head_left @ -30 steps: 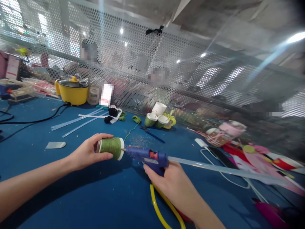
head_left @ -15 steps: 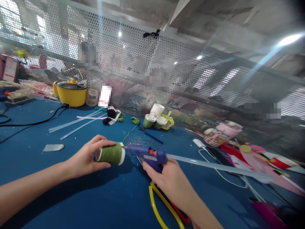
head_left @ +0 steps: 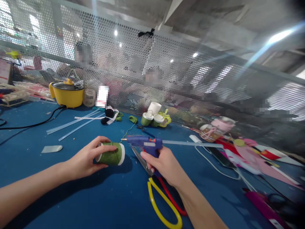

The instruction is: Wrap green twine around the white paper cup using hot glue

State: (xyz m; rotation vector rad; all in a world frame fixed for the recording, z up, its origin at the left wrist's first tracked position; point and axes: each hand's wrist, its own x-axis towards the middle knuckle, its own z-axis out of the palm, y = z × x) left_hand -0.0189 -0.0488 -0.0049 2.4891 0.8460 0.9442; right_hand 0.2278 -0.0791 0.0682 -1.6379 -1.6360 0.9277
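Note:
My left hand is wrapped round a small white cup wound with green yarn, which lies on its side with its white rim to the right. A strand of the green yarn runs from it back to a small bundle. In my right hand is a blue glue gun with a long clear glue stick out of its back. Its nozzle points left, just above the cup's rim. Under the gun and my right hand lie scissors with yellow and red handles, their blades partly hidden.
At the back left stands a yellow electric pot with a cord, beside a clear jar. Loose glue sticks lie nearer. Several cups and pliers sit at the back. A phone, cable and felt pieces crowd the right.
The glue gun's nozzle has lifted away from the cup's rim, and the gun is now more level. My left fingers have shifted over the yarn. More of the scissors shows.

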